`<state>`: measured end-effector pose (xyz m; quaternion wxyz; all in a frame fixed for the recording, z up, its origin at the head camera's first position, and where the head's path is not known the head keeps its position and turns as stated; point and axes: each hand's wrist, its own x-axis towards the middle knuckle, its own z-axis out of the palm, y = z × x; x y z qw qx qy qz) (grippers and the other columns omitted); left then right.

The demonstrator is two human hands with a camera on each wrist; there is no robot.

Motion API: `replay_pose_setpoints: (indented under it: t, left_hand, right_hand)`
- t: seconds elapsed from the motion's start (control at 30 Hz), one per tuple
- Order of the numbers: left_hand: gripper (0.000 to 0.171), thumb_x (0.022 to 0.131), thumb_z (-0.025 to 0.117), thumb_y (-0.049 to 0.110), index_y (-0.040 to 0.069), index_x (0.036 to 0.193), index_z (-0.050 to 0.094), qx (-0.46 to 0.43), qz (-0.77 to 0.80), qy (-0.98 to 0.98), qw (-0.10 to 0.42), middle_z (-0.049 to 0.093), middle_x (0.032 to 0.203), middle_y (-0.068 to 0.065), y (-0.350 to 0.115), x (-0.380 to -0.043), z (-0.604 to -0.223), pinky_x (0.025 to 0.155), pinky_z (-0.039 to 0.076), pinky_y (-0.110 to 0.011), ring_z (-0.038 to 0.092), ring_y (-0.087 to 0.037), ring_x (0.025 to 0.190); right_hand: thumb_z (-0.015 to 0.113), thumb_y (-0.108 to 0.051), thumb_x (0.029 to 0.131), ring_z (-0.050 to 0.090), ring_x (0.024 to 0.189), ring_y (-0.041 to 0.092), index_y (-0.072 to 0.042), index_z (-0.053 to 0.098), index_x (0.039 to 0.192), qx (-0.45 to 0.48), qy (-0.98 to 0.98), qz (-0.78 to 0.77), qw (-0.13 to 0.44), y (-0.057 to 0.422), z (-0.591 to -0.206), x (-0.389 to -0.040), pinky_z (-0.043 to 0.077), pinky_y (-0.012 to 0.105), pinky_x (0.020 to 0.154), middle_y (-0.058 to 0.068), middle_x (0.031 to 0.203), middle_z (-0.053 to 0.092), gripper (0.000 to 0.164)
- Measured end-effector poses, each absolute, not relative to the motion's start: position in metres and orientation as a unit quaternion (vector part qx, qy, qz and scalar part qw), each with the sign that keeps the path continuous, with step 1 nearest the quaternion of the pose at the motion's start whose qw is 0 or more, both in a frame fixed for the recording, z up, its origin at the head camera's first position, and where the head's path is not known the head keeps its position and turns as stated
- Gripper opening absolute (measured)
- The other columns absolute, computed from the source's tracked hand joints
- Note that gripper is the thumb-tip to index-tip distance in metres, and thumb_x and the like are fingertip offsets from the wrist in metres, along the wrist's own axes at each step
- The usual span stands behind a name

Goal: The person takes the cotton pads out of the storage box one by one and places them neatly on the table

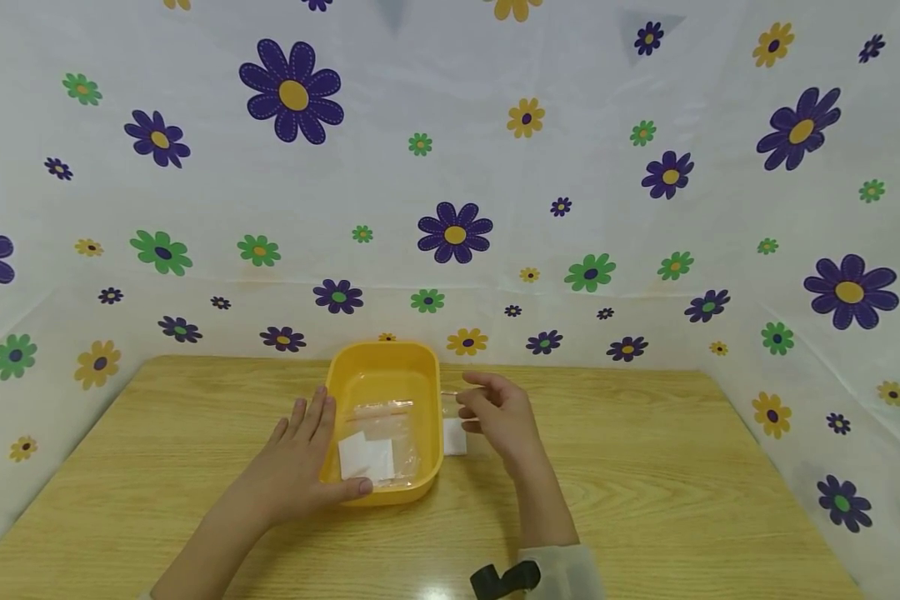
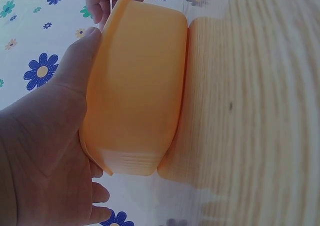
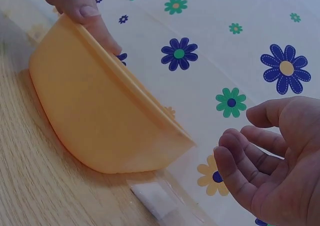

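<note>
A yellow plastic tub (image 1: 386,358) stands on the table. Inside it lie clear zip bags (image 1: 390,427) with white squares (image 1: 366,457) at their near end. My left hand (image 1: 292,467) rests against the tub's left side, fingers fairly straight along the rim and thumb over the near rim. To the right of the tub, another clear bag with a white square (image 1: 455,437) lies on the table, partly hidden by the tub and hand. Above it is my right hand (image 1: 504,421), fingers loosely bent; the right wrist view shows nothing between them.
The wood-grain table (image 1: 645,467) extends to both sides of the tub. A white flower-print cloth (image 1: 390,192) hangs behind the table and along both sides. A black strap piece (image 1: 506,579) sits at my right sleeve (image 1: 562,575).
</note>
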<state>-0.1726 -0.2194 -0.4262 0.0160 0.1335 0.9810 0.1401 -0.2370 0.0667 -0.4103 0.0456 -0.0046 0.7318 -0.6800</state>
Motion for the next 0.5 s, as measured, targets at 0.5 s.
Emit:
replay_pose_setpoints:
  t: [0.5]
  left_hand:
    - [0.127, 0.079, 0.052, 0.085, -0.006, 0.157, 0.011, 0.135, 0.143, 0.980, 0.016, 0.000, 0.166, -0.024, -0.219, -0.172, -0.427, 0.117, 0.013, -0.067, 0.006, -0.051, 0.149]
  right_hand:
    - [0.065, -0.019, 0.097, 0.068, 0.092, 0.026, -0.007, 0.065, 0.126, -0.034, 0.690, -0.719, 0.083, 0.056, -0.405, -0.231, 0.060, 0.037, 0.082, 0.018, 0.114, 0.067, 0.031]
